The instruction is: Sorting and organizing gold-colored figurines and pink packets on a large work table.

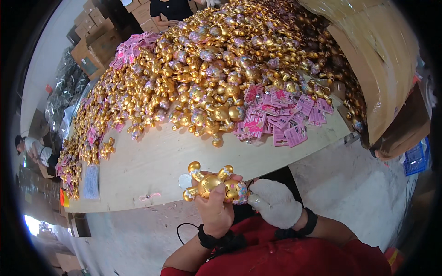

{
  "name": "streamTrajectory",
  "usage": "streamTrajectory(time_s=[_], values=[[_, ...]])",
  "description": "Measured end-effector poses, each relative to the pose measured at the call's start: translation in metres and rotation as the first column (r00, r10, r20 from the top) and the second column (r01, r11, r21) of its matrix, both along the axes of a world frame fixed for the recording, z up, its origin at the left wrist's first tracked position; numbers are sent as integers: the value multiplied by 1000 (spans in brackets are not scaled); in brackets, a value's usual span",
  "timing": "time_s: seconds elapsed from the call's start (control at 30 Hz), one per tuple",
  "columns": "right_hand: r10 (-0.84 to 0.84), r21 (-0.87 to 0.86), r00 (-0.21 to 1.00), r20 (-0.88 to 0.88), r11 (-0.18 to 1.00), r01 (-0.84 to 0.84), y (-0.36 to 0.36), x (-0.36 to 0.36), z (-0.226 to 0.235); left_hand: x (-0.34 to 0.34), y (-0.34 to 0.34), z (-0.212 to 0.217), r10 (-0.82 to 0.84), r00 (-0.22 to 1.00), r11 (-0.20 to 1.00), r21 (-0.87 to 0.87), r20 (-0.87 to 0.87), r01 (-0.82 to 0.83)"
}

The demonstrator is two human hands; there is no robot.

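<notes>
My left hand (pixel 215 216) is closed around a shiny gold figurine (pixel 208 183) with rounded limbs. It lies sideways over the table's near edge, its head with multicoloured hair pointing right. My left thumb presses on its front. A fluffy white mitt (pixel 277 203) covers my right hand and sits against or just beside the hair; the fingers inside are hidden. A whitish round piece (pixel 184 181) rests on the table beside the figurine's limbs.
A large heap of similar gold figurines (pixel 202 92) covers the table (pixel 138 170). Pink printed cards (pixel 276 115) lie at its front right. A clear packet (pixel 91 181) and pink cord (pixel 149 197) are on the left. A person (pixel 171 10) stands across; cardboard (pixel 373 60) rises at right.
</notes>
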State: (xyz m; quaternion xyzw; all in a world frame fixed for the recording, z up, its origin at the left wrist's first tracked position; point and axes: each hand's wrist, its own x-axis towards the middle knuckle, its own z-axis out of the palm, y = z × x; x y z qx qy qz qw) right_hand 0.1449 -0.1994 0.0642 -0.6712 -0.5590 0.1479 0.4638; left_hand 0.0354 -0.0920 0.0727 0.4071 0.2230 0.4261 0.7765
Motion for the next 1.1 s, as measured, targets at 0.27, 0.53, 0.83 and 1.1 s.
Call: streamTrajectory(time_s=[0.27,0.53,0.83,1.1], values=[[40,33,993,-107,999,-36,0,2,-10,0,-1,-8,-8,999,991,133,39,3],[13,-176,631,-776,956,-236,6,3,2,-5,3,-5,-16,998,996,82,-57,21],[73,-232,535,-841,846,-480,32,10,15,-21,33,5,-65,994,979,-187,86,80],[408,-293,826,-390,795,-531,54,5,1,-52,58,-24,-32,990,955,-288,140,72]])
